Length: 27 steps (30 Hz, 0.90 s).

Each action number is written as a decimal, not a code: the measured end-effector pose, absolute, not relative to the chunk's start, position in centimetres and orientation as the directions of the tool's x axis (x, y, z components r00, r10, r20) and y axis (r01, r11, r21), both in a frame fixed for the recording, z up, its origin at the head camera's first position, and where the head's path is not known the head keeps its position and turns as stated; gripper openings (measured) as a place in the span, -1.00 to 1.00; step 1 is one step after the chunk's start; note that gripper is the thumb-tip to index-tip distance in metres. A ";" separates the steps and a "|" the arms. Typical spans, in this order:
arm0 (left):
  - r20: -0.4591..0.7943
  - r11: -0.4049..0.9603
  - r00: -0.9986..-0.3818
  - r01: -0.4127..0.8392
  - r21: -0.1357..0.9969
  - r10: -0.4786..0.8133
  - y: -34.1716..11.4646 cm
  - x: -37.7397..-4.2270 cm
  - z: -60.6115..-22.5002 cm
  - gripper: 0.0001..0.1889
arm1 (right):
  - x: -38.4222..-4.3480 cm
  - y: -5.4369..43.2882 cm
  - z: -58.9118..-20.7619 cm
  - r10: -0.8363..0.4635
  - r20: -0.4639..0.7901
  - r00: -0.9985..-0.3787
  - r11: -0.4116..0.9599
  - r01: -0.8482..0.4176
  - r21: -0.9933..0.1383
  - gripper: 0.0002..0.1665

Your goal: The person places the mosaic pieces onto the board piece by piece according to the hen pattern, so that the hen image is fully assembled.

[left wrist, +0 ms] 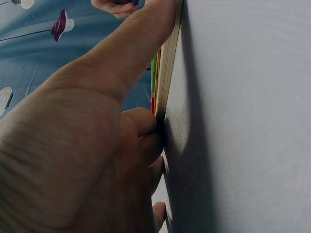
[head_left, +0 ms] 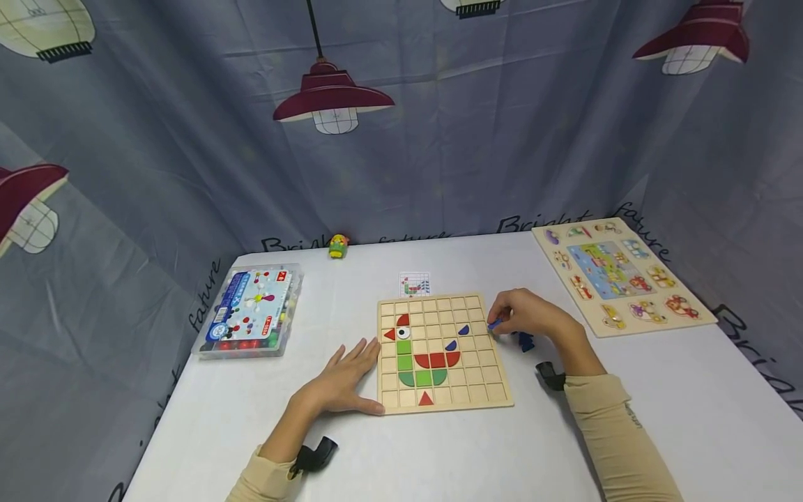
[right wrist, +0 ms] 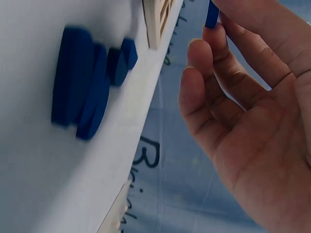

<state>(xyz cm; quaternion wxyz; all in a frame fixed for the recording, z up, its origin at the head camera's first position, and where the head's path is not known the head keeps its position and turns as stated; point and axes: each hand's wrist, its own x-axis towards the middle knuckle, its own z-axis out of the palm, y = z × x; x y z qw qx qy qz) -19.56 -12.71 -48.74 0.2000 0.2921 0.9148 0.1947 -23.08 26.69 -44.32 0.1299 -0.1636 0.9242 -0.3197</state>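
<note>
A wooden grid board [head_left: 477,390] lies on the white table with red, green and blue flat pieces set in its squares. Against the board's left edge rests my left hand [head_left: 341,382], fingers spread, the thumb at the near left corner. My right hand [head_left: 527,312] pinches a small blue piece [right wrist: 212,14] between thumb and fingertips at the board's right edge. Several loose blue pieces [right wrist: 80,80] lie on the table below that hand. Two blue pieces, one of them a half-round piece [head_left: 463,330], sit in the grid. A small pattern card [head_left: 415,284] lies behind the board.
At the left is a clear plastic case [head_left: 251,312] of coloured parts. A small yellow and green toy figure [head_left: 338,245] stands at the back edge. A wooden picture puzzle board [head_left: 621,275] lies at the back right. Grey curtains [head_left: 401,167] hang behind the table.
</note>
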 end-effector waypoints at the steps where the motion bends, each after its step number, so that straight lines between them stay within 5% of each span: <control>1: -0.253 0.754 -0.749 0.457 0.471 0.612 -12.7 -19.6 -48.8 0.23 | -23.1 26.4 -44.3 -0.393 -0.138 -0.909 0.738 -0.222 -0.637 -0.86; 27: -0.260 0.760 -0.745 0.468 0.451 0.614 -12.8 -19.6 -48.7 0.24 | -22.8 20.9 -45.3 -0.446 -0.238 -0.863 0.805 -0.270 -0.529 -0.85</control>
